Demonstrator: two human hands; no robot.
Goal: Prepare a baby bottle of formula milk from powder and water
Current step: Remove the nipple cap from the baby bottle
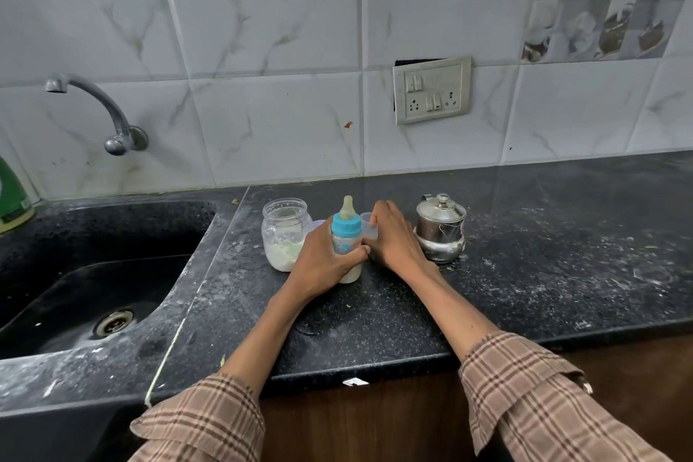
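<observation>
- Baby bottle (347, 236) upright on the dark speckled countertop (525, 274), long axis vertical, teat up; blue collar, clear body, milky liquid at base.
- Left hand (322, 263) wrapped round bottle body, thumb across the front.
- Right hand (393, 236) just right of bottle, fingers curled on a clear plastic cap (368, 227).
- Open clear jar (284, 232) with white powder, just left of bottle.
- Steel lidded pot (441, 227) just right of right hand.
- Sink (93, 274) well left; bare counter front and right, edge near sleeves.
</observation>
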